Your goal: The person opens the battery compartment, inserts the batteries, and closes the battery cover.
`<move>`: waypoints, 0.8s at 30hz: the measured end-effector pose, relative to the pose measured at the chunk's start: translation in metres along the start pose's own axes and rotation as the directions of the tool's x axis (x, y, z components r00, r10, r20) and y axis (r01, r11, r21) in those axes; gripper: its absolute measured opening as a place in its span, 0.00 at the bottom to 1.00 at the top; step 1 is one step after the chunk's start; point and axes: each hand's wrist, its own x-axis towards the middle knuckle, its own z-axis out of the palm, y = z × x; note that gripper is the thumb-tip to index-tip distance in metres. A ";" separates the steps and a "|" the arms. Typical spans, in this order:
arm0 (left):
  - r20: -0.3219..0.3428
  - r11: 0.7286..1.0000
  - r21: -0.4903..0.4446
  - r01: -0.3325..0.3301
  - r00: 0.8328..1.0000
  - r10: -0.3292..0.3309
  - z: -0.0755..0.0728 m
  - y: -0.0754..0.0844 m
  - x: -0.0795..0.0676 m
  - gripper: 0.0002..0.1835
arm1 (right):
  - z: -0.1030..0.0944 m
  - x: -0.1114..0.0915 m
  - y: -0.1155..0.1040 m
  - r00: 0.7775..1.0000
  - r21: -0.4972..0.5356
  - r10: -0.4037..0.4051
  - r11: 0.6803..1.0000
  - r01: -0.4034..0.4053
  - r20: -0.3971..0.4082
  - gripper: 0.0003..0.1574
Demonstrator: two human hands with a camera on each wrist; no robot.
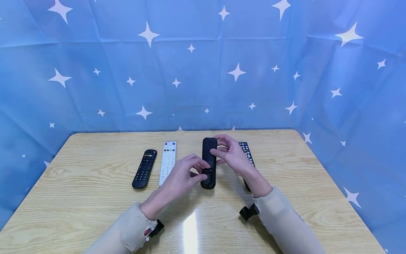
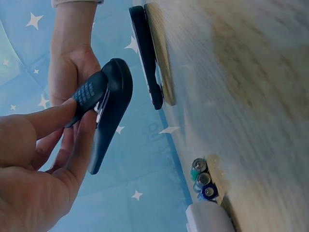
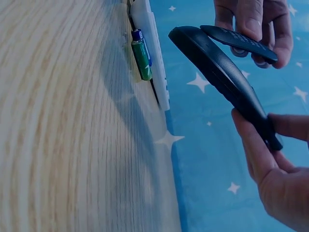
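Observation:
Above the table, my right hand grips a black remote control near its far end, its back turned up. My left hand pinches the remote's battery cover between thumb and fingers at the near end. In the right wrist view the cover stands tilted off the remote's body, its one end close against it. A gap with a bit of bright metal shows between the two in the left wrist view.
To the left lie another black remote and a white remote. A dark remote with pale buttons lies behind my right wrist. Several batteries rest beside the white remote. A blue star-patterned curtain hangs behind the wooden table.

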 end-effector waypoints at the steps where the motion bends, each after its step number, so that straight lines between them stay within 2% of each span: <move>1: -0.002 1.000 0.000 -0.005 1.000 0.005 0.000 0.000 0.000 0.13 | 0.000 0.000 0.000 1.000 -0.001 0.000 1.000 0.000 0.001 0.32; 9: -0.012 0.998 0.033 -0.062 0.998 0.063 0.002 -0.001 -0.001 0.12 | 0.000 0.001 -0.001 1.000 -0.010 -0.006 1.000 0.006 0.005 0.33; 16: -0.026 0.996 0.035 -0.081 0.996 0.082 0.003 0.000 -0.001 0.12 | 0.000 0.002 -0.002 1.000 0.007 -0.005 1.000 0.005 -0.020 0.31; 24: -0.034 0.988 0.110 -0.108 0.993 0.112 0.008 -0.003 0.001 0.12 | 0.001 0.000 -0.003 1.000 0.010 -0.012 1.000 0.012 -0.017 0.30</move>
